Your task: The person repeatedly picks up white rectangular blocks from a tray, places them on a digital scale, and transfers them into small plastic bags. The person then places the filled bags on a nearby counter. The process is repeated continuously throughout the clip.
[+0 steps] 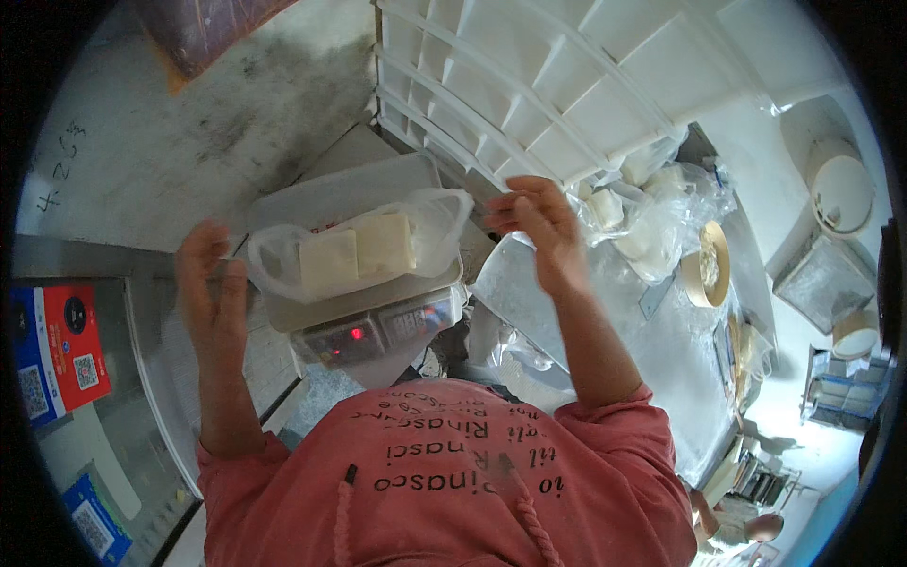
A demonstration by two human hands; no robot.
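Observation:
In front of me, two pale, tofu-like blocks (329, 256) lie side by side in a translucent white plastic bag (443, 216). Its two handle ends spread out to left and right. Under the bag is the tray (340, 191) of an electronic scale (340, 340), with red digits lit on its panel. My left hand (211, 287) hovers by the bag's left handle, fingers apart and slightly blurred, with nothing visible in it. Off the bag's right end, my right hand (542, 230) is raised with loosely spread fingers. Nothing shows in its grasp.
A large white plastic ribbed panel (524, 85) stands beyond the scale. On the right, a metal table (673, 368) bears clear plastic bags (652, 212) and a round tan bowl (717, 266). Payment-code cards (74, 347) are at left. Another person (730, 528) is far right.

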